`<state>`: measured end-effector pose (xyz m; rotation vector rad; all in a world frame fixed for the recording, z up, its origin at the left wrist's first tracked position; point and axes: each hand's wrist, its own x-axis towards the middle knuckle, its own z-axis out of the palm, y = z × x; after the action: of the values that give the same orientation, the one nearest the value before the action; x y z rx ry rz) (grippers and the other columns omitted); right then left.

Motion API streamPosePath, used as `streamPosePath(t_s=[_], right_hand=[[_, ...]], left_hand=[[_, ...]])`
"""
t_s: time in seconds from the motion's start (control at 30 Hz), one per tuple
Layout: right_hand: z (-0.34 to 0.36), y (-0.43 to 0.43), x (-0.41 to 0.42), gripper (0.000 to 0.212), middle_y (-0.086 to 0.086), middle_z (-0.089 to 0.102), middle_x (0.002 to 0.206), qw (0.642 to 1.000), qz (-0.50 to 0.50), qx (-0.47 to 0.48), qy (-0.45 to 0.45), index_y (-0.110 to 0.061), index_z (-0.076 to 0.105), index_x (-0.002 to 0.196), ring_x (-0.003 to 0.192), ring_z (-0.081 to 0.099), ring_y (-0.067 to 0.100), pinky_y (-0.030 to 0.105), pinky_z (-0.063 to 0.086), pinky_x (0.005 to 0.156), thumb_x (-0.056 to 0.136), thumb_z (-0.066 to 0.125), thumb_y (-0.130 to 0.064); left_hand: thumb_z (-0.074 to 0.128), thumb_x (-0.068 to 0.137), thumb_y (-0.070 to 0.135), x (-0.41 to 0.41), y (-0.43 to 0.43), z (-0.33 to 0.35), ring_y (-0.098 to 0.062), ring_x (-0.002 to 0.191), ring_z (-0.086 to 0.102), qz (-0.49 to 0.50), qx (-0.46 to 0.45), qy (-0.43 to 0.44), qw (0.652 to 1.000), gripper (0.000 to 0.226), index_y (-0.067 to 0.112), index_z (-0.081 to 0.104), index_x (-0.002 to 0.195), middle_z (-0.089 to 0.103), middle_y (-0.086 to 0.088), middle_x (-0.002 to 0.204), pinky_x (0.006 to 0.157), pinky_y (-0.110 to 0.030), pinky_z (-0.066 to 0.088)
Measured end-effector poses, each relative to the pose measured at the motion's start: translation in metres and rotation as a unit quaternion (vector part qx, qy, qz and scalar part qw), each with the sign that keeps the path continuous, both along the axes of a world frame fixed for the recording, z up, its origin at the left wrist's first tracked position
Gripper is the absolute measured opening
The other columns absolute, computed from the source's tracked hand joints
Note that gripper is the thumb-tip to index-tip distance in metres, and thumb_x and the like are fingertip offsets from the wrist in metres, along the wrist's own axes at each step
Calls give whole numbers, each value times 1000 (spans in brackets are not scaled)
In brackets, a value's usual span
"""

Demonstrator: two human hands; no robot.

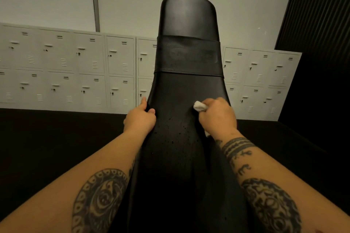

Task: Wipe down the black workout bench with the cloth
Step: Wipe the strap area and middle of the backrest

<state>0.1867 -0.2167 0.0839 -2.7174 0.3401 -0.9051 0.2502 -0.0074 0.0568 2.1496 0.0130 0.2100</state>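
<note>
The black workout bench (187, 58) runs up the middle of the head view, its padded back inclined away from me. Small water droplets dot the pad between my hands. My left hand (139, 118) grips the bench's left edge, thumb on top of the pad. My right hand (217, 116) is closed around a crumpled white cloth (199, 106) and presses it against the pad near the right edge. A bit of the cloth also pokes out under my right wrist.
Rows of pale grey lockers (75, 70) line the wall behind the bench on both sides. Dark floor (47, 147) spreads to the left and right of the bench. A black ribbed wall panel (320, 9) stands at the right.
</note>
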Motion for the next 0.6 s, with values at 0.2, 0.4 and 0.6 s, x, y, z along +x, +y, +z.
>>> streamPosePath(t_s=[0.2, 0.4, 0.6], right_hand=[[-23, -9, -36, 26, -1, 54, 102, 993, 58, -68, 77, -35, 66, 114, 91, 60, 24, 40, 55, 77, 89, 56, -34], [-18, -18, -32, 27, 0, 56, 107, 999, 15, 38, -25, -32, 65, 119, 96, 60, 25, 38, 52, 78, 93, 56, -33], [-43, 0, -46, 34, -6, 60, 114, 992, 111, -18, 53, -35, 66, 119, 101, 60, 21, 41, 53, 87, 88, 57, -26]], left_hand=[[53, 102, 19, -15, -5, 18, -35, 155, -6, -50, 311, -175, 933, 72, 50, 17, 156, -5, 2, 171, 124, -58, 11], [39, 108, 27, -16, -16, 15, -29, 155, -15, -161, 337, -123, 919, 59, 38, 14, 161, -11, 3, 170, 126, -53, 8], [41, 106, 34, -15, -16, 11, -29, 155, -13, -148, 357, -134, 913, 61, 41, 13, 160, -11, 4, 170, 126, -53, 11]])
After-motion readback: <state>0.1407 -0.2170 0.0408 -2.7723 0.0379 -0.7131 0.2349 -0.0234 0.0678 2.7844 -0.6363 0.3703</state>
